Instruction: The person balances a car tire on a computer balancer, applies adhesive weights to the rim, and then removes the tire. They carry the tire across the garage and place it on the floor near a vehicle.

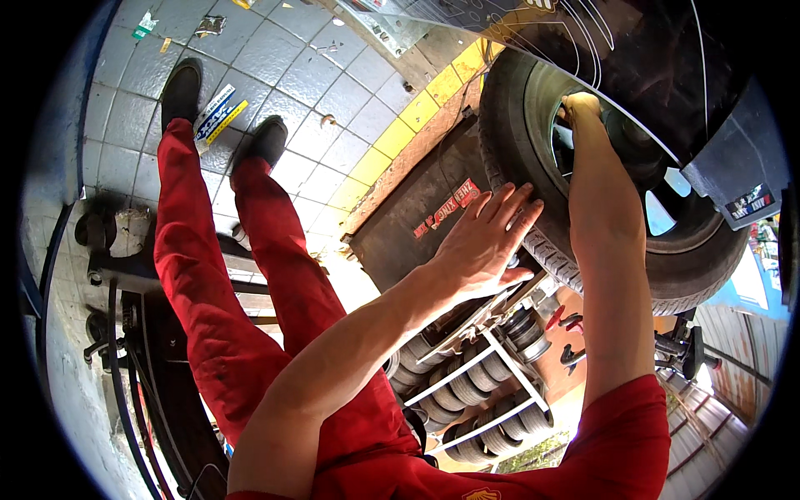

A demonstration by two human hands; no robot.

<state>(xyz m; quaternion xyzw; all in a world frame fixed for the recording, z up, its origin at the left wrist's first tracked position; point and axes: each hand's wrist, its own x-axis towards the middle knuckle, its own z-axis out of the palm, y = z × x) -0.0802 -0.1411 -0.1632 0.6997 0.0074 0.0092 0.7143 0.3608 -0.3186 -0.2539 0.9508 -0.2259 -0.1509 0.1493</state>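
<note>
I'm reading the step as hands-on work inside the wheel (510, 125), which is sitting ahead and to the right, partly hidden by a dark panel (654, 71); the right grip (581, 108) is sitting within the rim (540, 108), fingers curled, and I'm not able to tell whether it's pinching anything or only bracing on the metal; the left grip (483, 242) is hanging spread and empty, fingertips by the tread (557, 260); contact there isn't reading clearly.

I'm judging that the next move is calling for a steady left palm on the tyre, with the right fingers getting firm purchase inside and that wrist staying clear of the spokes (687, 187).

Materials: the tyre rubber is looking matte and dark, with blocky grooves running round its edge; the rim is showing smooth, pale metal, the spokes dark with bright gaps; the panel is shining, thin white curves crossing it; below, a flat-sided dark cabinet (390, 237) is carrying a red label (442, 211); the floor tiles (292, 83) are glossy grey squares, meeting a worn yellow strip (392, 137); a white-framed rack (450, 376) is holding rounded spare tyres (469, 392).
</note>
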